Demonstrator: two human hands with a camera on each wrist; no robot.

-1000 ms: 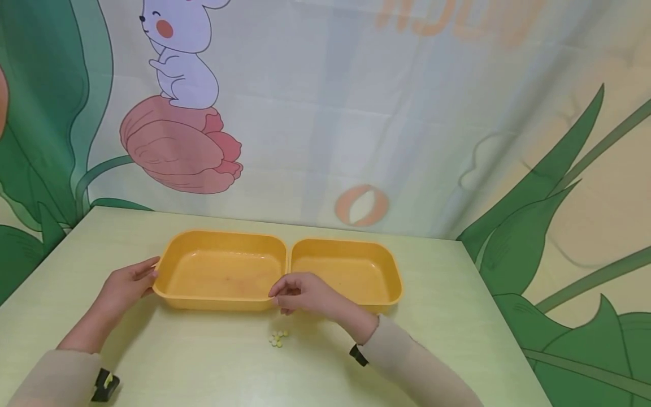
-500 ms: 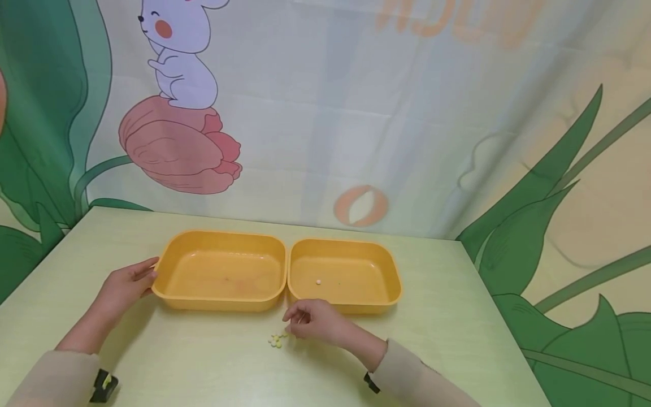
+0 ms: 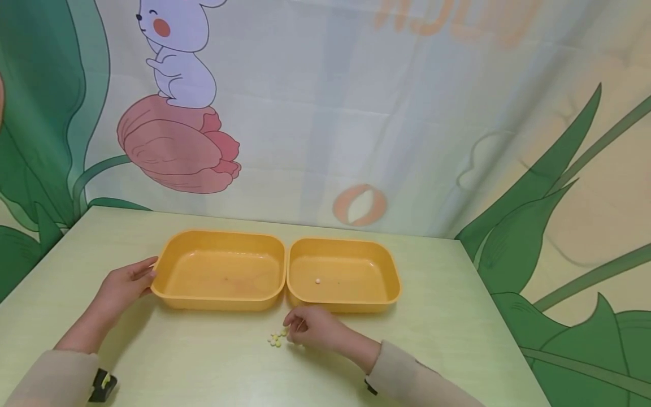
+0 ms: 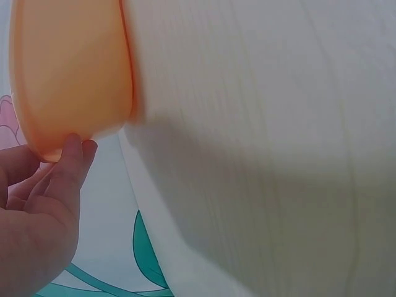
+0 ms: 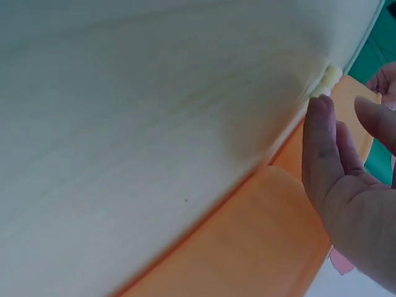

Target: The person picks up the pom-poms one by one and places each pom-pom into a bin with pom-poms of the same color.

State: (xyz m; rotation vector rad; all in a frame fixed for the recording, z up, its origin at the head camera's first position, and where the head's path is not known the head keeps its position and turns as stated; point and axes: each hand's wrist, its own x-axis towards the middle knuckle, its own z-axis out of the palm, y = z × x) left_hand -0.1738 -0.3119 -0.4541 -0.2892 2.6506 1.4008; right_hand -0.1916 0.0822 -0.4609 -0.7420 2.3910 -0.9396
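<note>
Two yellow plastic trays stand side by side on the table in the head view. My left hand (image 3: 124, 287) holds the outer end of the left tray (image 3: 218, 304); in the left wrist view the fingers (image 4: 67, 179) lie against its rim. The right tray (image 3: 346, 308) has one small whitish pellet (image 3: 317, 281) inside. In front of the trays lies a small cluster of pale yellow pellets (image 3: 276, 340). My right hand (image 3: 317, 329) is just right of the cluster, its thumb and fingertips (image 5: 320, 108) apart in the right wrist view, the fingertips close to the pellets.
A pale wooden-looking table (image 3: 203, 362) carries everything. Behind it hangs a printed cloth (image 3: 285, 113) with a white animal, a pink flower and green leaves.
My right hand has drawn back from above the gap between the trays to beside the pellets. A pellet now shows in the right tray. The left hand stays at the left tray.
</note>
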